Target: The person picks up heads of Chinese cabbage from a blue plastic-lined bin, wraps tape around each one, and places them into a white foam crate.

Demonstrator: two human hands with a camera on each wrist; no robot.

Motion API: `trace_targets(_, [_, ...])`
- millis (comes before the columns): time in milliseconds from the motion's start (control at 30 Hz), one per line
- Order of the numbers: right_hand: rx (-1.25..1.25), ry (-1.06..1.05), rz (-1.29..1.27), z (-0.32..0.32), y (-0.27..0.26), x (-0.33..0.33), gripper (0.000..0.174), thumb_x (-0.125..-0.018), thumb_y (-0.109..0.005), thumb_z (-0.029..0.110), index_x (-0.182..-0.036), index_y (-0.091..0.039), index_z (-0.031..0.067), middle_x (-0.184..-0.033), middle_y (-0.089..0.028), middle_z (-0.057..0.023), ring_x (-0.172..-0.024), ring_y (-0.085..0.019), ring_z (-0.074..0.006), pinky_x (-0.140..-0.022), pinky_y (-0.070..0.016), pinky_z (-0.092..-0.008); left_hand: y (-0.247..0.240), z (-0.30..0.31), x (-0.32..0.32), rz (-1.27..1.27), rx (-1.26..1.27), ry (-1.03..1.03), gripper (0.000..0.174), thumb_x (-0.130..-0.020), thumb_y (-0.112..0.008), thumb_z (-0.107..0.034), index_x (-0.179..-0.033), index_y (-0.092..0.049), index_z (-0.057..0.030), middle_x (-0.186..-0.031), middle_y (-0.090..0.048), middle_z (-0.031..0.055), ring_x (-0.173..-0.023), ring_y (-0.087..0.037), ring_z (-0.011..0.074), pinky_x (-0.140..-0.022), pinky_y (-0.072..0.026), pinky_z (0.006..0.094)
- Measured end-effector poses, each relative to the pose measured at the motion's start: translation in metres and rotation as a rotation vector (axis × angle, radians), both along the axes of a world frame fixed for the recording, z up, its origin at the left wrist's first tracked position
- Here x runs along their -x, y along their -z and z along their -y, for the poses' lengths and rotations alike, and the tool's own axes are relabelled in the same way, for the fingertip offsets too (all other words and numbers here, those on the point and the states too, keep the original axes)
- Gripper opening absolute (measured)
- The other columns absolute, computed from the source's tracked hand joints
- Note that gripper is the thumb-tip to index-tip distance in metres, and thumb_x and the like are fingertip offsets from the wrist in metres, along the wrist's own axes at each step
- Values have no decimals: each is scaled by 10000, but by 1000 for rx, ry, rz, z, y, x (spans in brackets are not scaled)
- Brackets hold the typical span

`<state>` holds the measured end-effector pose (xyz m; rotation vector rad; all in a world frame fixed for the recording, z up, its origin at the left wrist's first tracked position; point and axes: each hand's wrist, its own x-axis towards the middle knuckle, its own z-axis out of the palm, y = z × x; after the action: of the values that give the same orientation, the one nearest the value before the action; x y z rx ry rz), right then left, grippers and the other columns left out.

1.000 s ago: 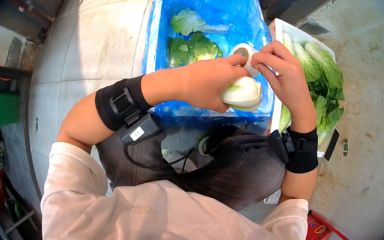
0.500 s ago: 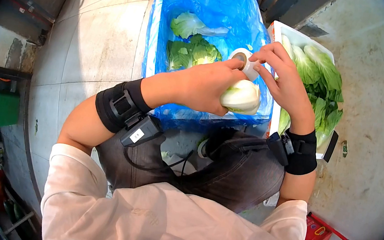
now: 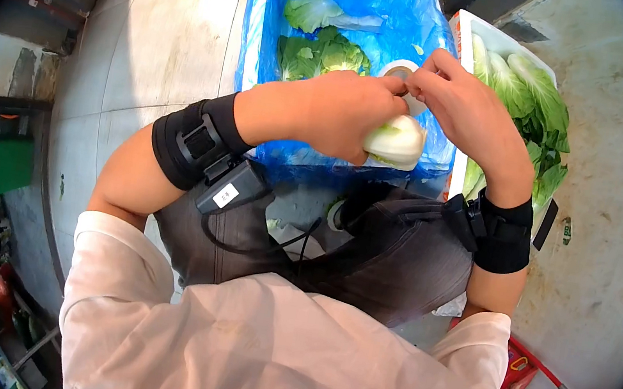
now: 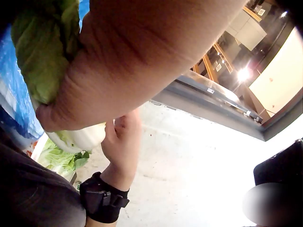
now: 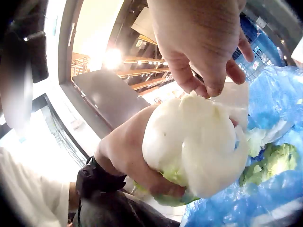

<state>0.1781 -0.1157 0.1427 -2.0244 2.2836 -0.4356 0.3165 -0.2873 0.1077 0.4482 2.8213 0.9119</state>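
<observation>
The left hand (image 3: 338, 111) grips a leafy cabbage (image 3: 397, 143), its white stem end facing right. Beside the cabbage, a white roll of tape (image 3: 401, 68) lies against the left hand's finger and thumb area. The right hand (image 3: 468, 109) bends over the roll, thumb and fingertips pinched together at its edge; the bit of tape between them is too small to make out. In the right wrist view, the right fingertips are just above the stem end (image 5: 189, 137), in front of the pale roll (image 5: 235, 101). Green leaves (image 4: 42, 52) show beyond the left hand in the left wrist view.
A blue-lined box (image 3: 274, 1) below the hands holds loose leaves (image 3: 330, 51). On its right stands a white box (image 3: 467, 26) of leafy cabbages (image 3: 529, 97). A red tool (image 3: 521, 368) lies at lower right; a green bin (image 3: 7, 164) is far left.
The boxes and hands appear higher in the head view. The right hand's fingertips have drawn closer together at the roll, and its wrist has swung outward. The left hand keeps its hold on the cabbage.
</observation>
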Motion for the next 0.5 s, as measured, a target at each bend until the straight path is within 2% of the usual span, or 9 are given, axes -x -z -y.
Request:
trace_targets(367, [-1, 14, 13, 2, 9, 3, 276, -905, -555, 51, -1148, -641, 152, -958, -538, -72, -836, -610, -287, -696, -515, -388, 3, 5, -1, -74, 14, -7, 610, -624, -838, -97, -1185, -619, 4, -1248, -581, 138, -1042, -633, 375, -898, -532, 442])
trace_targets(500, [-31, 53, 32, 3, 10, 2, 167, -954, -540, 86, -1113, -587, 104, -978, -512, -104, -865, -597, -329, -726, -508, -410, 4, 5, 1, -55, -21, -31, 581, -640, -830, -113, -1172, -620, -7, -1237, -582, 139, -1047, -633, 370, -894, -532, 441])
